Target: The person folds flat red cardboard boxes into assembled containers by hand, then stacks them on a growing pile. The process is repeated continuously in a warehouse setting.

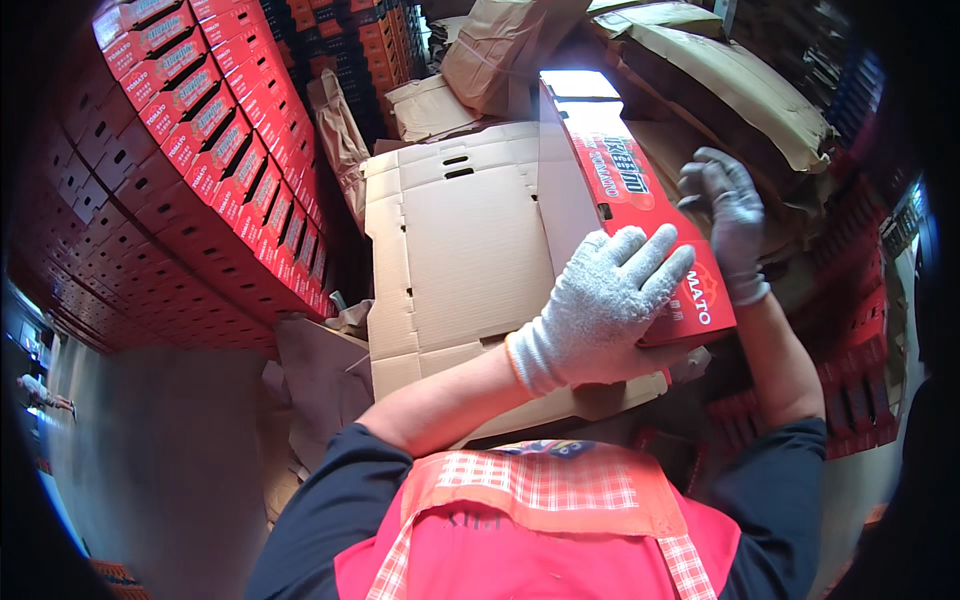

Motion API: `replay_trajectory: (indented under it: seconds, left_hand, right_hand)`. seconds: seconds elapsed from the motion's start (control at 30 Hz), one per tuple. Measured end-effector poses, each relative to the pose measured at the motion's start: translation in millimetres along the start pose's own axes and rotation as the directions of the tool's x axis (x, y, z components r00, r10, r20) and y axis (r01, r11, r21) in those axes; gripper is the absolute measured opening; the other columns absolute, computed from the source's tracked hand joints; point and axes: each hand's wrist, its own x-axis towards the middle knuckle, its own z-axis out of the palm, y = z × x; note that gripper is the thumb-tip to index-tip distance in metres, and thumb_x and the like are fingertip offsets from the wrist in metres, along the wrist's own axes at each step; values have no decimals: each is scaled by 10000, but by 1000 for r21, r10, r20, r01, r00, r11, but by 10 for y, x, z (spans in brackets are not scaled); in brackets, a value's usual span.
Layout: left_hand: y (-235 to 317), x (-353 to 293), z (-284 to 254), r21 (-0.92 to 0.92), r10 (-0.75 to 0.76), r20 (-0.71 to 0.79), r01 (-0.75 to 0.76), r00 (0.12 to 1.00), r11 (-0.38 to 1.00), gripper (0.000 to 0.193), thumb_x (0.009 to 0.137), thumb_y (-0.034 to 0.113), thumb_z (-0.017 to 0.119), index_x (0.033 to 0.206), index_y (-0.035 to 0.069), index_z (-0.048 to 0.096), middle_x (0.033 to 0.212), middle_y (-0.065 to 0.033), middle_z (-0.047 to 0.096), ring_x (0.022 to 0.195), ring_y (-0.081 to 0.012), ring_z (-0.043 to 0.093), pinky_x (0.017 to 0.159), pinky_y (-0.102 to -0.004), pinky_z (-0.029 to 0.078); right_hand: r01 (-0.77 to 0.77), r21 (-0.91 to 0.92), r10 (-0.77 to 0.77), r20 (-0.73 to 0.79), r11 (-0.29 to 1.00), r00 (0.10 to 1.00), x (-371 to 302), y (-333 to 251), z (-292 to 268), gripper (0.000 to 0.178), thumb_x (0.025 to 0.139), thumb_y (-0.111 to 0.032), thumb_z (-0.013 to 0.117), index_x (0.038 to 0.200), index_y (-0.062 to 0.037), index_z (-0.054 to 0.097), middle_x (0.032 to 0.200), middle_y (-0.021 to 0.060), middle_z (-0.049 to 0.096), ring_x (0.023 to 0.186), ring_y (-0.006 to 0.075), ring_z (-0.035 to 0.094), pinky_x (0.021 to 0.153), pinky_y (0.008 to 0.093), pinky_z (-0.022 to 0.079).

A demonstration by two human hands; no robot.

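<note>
A red printed cardboard box blank (640, 195), partly folded with a pale inner side, stands along the right of a stack of flat brown cardboard blanks (460, 250). My left hand (606, 305), in a grey-white knit glove, lies over its near end with the fingers stretched out flat. The left thumb is hidden. My right hand (730, 220), gloved alike, is at the right side of the red blank. Its fingers are apart and slightly bent, a little blurred, with nothing seen in them.
Tall stacks of red boxes (215, 150) rise on the left. Brown paper-wrapped bundles (720, 80) lie at the back right, with more paper (500, 50) behind the blanks. Further red boxes (850, 370) stand at the right. A distant person (40, 393) appears at the far left.
</note>
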Motion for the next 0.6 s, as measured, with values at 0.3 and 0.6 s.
replay_trajectory:
  seconds: [0.3, 0.6]
  left_hand:
    - [68, -183, 578, -352, -328, -380, 193, 865, 916, 1518, 498, 460, 920, 1586, 92, -72, 1600, -338, -15, 1448, -531, 198, 1109, -541, 328]
    - [175, -355, 755, -701, -554, 59, 430, 830, 569, 1203, 550, 299, 967, 1462, 41, 227, 1424, -168, 391, 1330, -282, 432, 1087, -400, 390]
  right_hand:
    - [35, -751, 483, 459, 659, 746, -76, -1225, 865, 364, 754, -268, 798, 942, -37, 590, 832, 107, 616, 750, 165, 597, 722, 320, 517]
    - [670, -486, 93, 841, 562, 532, 50, -753, 1292, 93, 761, -69, 639, 836, -46, 589, 705, 135, 606, 672, 353, 614, 631, 392, 508]
